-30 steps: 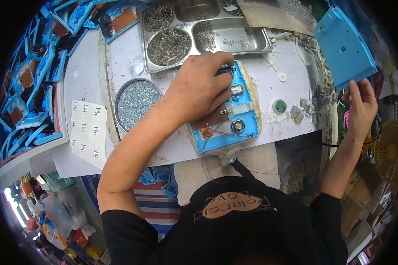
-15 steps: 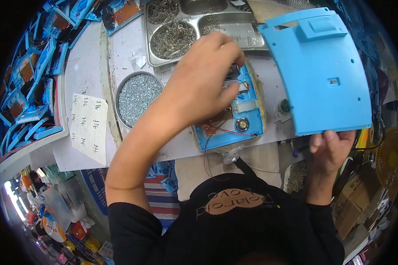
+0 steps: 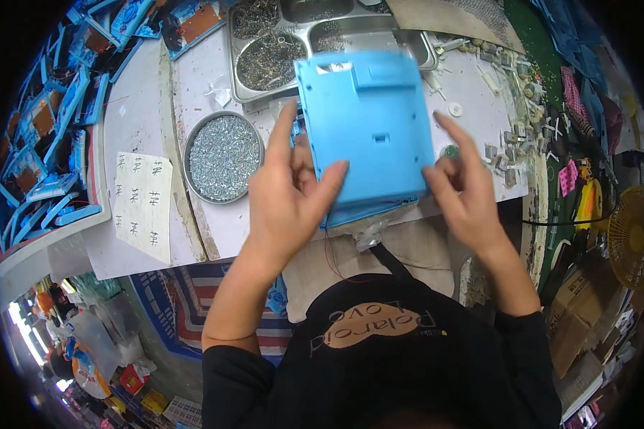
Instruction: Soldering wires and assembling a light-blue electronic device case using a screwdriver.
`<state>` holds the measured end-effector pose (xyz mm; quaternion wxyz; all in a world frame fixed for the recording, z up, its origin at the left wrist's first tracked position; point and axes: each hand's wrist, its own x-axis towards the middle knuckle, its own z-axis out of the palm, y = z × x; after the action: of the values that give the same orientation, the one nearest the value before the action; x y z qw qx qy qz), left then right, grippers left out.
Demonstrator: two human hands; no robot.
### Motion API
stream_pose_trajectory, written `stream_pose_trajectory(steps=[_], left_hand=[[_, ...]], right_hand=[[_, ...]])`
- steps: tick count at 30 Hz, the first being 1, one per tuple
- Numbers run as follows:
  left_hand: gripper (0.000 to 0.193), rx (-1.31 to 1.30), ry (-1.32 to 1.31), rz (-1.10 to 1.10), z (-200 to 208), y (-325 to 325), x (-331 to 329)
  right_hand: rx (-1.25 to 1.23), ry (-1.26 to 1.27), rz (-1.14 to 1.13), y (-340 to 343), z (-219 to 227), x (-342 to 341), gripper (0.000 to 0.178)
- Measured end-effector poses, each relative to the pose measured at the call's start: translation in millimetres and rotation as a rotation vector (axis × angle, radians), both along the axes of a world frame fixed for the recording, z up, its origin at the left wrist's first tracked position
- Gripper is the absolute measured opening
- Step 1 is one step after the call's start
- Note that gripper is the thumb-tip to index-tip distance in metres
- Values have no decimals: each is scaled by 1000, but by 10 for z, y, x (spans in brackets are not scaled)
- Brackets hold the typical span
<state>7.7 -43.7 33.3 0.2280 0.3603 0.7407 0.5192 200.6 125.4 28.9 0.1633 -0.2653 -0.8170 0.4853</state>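
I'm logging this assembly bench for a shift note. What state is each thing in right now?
blue plastic cover: held up over the bench, back side showing
left hand: gripping the cover's left edge
right hand: on its right edge
round screw tin: full
metal compartment tray: holding small parts
paper sheet: lying flat

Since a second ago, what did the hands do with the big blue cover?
The right hand carried the blue cover from the far right over to the middle, on top of the open blue base. The left hand came off the base's insides and took the cover's left edge, so both hands hold it now. The round dish of screws, the metal tray and the paper sheet stayed put.
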Motion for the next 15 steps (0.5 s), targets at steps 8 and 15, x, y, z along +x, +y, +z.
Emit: stream_pose_trajectory(steps=[8,15], left_hand=[[73,-91,226,-29,-205,-135,-9],[69,-73,209,55,-316,-300,196]], right_hand=[[103,-94,139,-3,-218,-54,58],[161,-137,364,202,-104,-167,57]])
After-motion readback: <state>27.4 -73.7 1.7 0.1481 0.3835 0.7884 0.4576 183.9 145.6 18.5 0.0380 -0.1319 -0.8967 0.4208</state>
